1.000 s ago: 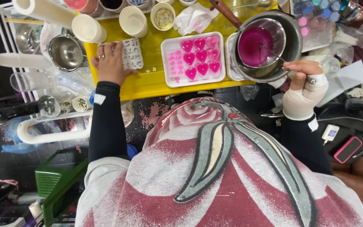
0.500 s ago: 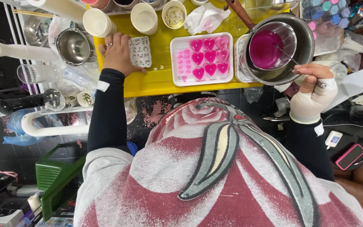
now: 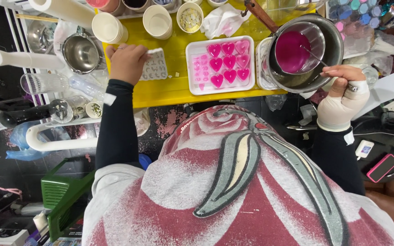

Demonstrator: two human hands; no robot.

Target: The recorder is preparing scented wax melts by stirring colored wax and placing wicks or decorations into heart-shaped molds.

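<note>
Yellow desk [image 3: 169, 89] fills the top of the view, and on its right side sits the big steel pot [image 3: 331, 45], a smaller pitcher of magenta liquid [image 3: 292, 50] inside it. White tray of pink hearts [image 3: 221, 64] sits mid-desk. Right hand [image 3: 343, 77] in closed grip on a thin stirring rod [image 3: 313, 55]. Left hand [image 3: 126, 61] pinches a small clear mould [image 3: 156, 67], lying flat on the desk.

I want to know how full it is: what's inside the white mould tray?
The white mould tray holds six large hearts of pink liquid and smaller pink shapes on its left side. How deep the fill goes cannot be seen from above.
</note>
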